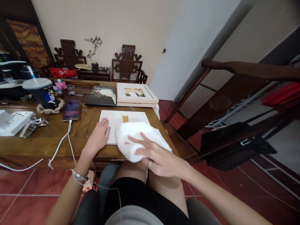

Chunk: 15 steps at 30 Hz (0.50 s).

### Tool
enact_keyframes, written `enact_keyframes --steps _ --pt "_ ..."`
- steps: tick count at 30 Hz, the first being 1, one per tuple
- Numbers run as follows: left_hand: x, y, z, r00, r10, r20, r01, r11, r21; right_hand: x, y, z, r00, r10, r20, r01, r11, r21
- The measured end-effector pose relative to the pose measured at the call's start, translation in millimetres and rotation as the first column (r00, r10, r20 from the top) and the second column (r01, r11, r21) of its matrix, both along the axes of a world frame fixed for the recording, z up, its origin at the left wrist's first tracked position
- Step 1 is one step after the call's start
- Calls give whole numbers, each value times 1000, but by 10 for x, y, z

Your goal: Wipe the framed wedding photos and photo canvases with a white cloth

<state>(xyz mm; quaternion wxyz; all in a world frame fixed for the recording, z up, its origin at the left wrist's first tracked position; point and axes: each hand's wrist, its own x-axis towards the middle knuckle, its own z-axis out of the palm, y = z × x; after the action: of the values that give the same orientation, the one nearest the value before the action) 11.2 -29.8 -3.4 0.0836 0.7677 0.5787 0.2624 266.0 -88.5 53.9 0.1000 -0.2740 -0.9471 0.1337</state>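
A white flat panel (111,125) lies on the wooden table near its front edge, with a small gold-coloured piece (125,118) on its upper half. My left hand (100,135) rests flat on the panel's left edge, fingers stretched out and holding nothing. A fluffy white towel (136,131), bunched up, covers the panel's lower right part and hangs towards the table edge. My right hand (151,153) grips the towel from above with its fingers spread across the cloth. What lies under the towel is hidden.
Behind the panel are a dark photo album (102,95) and a white framed photo (136,93). Left of it stand a phone (71,111) on a white cable, a lidded cup (44,93) and a power strip (17,123). A wooden chair (217,84) with bags stands right.
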Motion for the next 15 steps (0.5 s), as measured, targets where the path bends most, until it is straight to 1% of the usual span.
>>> enact_keyframes --steps 2,3,5,7,9,12,14,15 --pt "3 -3 4 1000 3 -3 -3 1000 -9 37 -35 29 1000 24 -16 -25 1000 -6" --pt "4 -4 7 1000 5 -5 -5 1000 -13 46 -10 33 999 31 -34 -31 999 -7" --pt "7 -6 12 1000 5 -9 -5 1000 -19 37 126 21 998 19 -67 -20 1000 -11" --pt "7 -6 14 1000 2 -8 -2 1000 -20 -9 362 -15 996 -34 -84 33 999 -12" --pt "2 -2 10 1000 -3 -4 3 1000 -14 -94 666 -65 991 -91 -96 91 996 -6" --pt "-12 6 -3 1000 -10 6 10 1000 1 -275 1123 -139 985 -128 -116 131 991 16" --pt "-20 9 -10 1000 -13 6 13 1000 2 -396 1326 -173 986 -143 -91 149 987 60" --pt "-23 10 -13 1000 -14 6 14 1000 4 -447 1375 -185 987 -149 -67 155 984 93"
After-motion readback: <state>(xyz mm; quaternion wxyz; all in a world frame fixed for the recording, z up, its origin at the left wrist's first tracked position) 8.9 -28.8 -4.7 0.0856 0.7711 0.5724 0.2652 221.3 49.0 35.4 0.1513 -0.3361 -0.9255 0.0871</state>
